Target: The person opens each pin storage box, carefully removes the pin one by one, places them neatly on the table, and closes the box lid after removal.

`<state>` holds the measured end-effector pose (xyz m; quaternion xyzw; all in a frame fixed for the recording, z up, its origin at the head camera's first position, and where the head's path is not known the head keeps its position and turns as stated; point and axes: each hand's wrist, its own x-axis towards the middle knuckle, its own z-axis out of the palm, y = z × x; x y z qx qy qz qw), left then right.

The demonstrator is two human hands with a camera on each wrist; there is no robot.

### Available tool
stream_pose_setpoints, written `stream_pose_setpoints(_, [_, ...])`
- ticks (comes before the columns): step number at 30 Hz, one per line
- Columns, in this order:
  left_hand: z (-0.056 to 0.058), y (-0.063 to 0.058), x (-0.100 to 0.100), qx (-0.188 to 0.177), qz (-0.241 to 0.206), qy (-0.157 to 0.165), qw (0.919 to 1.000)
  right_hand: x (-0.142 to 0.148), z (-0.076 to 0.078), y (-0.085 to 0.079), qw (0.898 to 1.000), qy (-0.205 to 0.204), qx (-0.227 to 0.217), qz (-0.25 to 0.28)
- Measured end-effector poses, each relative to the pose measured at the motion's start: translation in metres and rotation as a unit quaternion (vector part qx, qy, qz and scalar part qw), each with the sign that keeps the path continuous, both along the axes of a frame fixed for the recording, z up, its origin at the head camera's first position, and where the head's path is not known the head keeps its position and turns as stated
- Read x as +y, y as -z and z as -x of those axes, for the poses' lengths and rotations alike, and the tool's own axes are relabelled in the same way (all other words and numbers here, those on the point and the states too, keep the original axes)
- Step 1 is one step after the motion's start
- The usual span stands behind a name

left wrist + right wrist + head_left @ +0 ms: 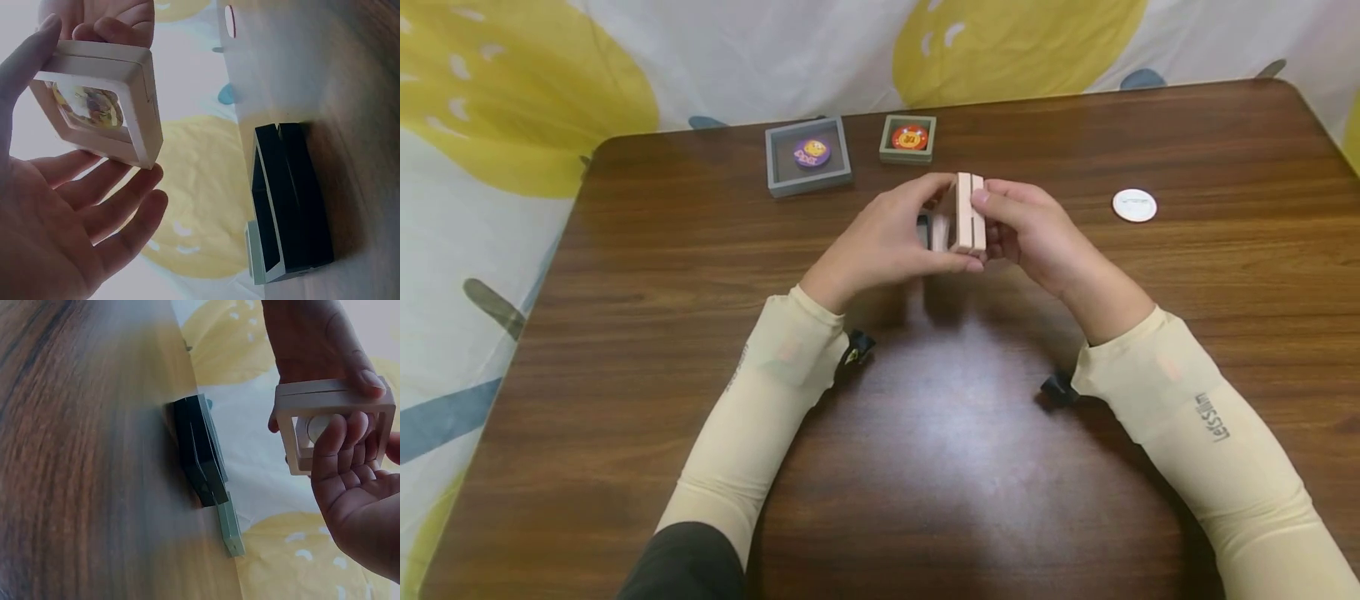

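Note:
Above the table, both hands hold a pale pink square display frame (970,213) with its edge turned up. A round, colourful badge (94,107) shows behind the frame's clear window in the left wrist view. My left hand (887,232) grips the frame by its edges between thumb and fingers. From the other side, my right hand (1037,223) pinches it, thumb on the edge and fingers curled against the window. A black display frame (199,450) stands on the table behind; in the head view my left hand mostly hides it.
At the back of the table are a grey display frame (771,167) with a purple badge (812,152) and a smaller green frame (885,155) with a red badge (910,138). A white round pin badge (1135,205) lies to the right. Patterned cloth (820,58) hangs behind the table.

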<state>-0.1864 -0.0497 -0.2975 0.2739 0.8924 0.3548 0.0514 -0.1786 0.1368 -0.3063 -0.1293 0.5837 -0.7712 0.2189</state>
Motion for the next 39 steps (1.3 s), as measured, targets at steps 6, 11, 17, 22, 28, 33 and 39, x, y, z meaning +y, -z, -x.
stream_pose_setpoints(6, [-0.0005,-0.0001,0.0001,-0.001,-0.016,-0.01,0.9998,0.0011,-0.0016,-0.0019,1.0,0.001,-0.018,-0.004])
stream_pose_setpoints(11, [-0.0004,0.0,-0.0005,-0.009,-0.024,-0.022,0.9994,0.0014,-0.0027,-0.0024,0.999,-0.009,-0.034,0.014])
stream_pose_setpoints(17, [-0.0004,-0.003,-0.0032,-0.046,-0.065,-0.041,0.996,0.0037,0.0008,0.0029,0.994,-0.024,-0.045,0.093])
stream_pose_setpoints(22, [-0.0011,-0.0065,-0.0056,-0.065,-0.12,-0.043,0.9897,0.0076,0.0051,0.0067,0.986,-0.057,-0.036,0.151])
stream_pose_setpoints(28, [-0.0011,-0.0079,-0.0048,-0.072,-0.119,-0.035,0.9897,0.0071,0.0054,0.0063,0.985,-0.051,-0.047,0.156])
stream_pose_setpoints(33, [0.0004,-0.0051,-0.0033,-0.072,-0.105,-0.017,0.9917,0.0082,0.0037,0.0046,0.984,-0.035,-0.061,0.167])
stream_pose_setpoints(39, [0.001,-0.0045,-0.0042,-0.053,-0.103,-0.017,0.9931,0.0094,0.0062,0.0046,0.981,-0.036,-0.067,0.18])
